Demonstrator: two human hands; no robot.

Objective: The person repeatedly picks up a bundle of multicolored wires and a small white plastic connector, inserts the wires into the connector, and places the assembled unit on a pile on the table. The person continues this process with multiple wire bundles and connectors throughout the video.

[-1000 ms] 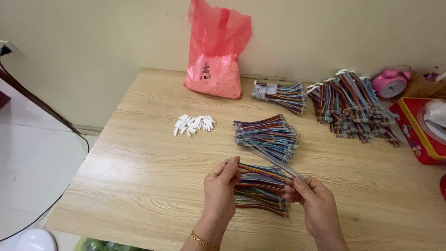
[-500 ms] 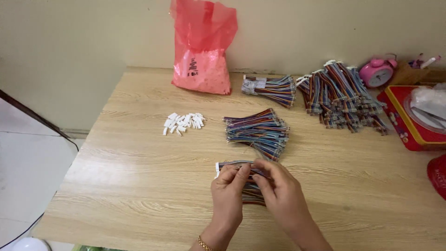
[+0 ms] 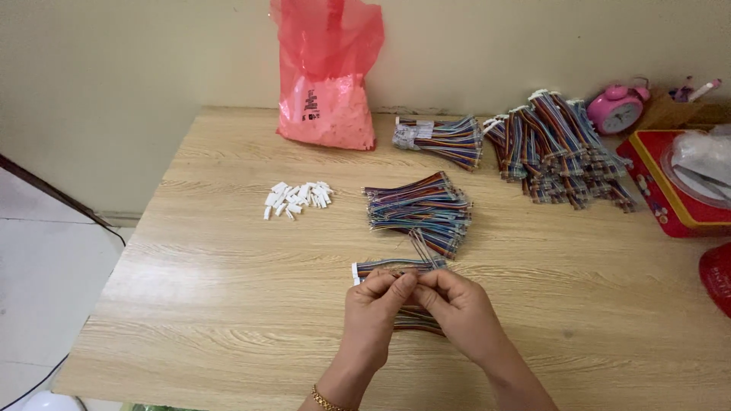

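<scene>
My left hand (image 3: 373, 308) and my right hand (image 3: 457, 308) meet at the fingertips over the wooden table (image 3: 190, 304), pinching thin wire strands (image 3: 421, 247) that stick up and away from them. Under and just beyond my hands lies a small bundle of coloured wires (image 3: 392, 266) with a white connector at its left end. A bigger loose stack of coloured wires (image 3: 419, 207) lies just beyond that. A small heap of white connectors (image 3: 297, 198) sits to the left.
A red plastic bag (image 3: 327, 76) stands against the back wall. Banded wire bundles (image 3: 445, 139) and a large pile of wire bundles (image 3: 560, 152) lie at the back right. A pink alarm clock (image 3: 617, 109) and a red tin (image 3: 674, 186) are at the right edge.
My hands came together from apart and moved nearer to me, closing on the thin strands. The view shifted a little to the left.
</scene>
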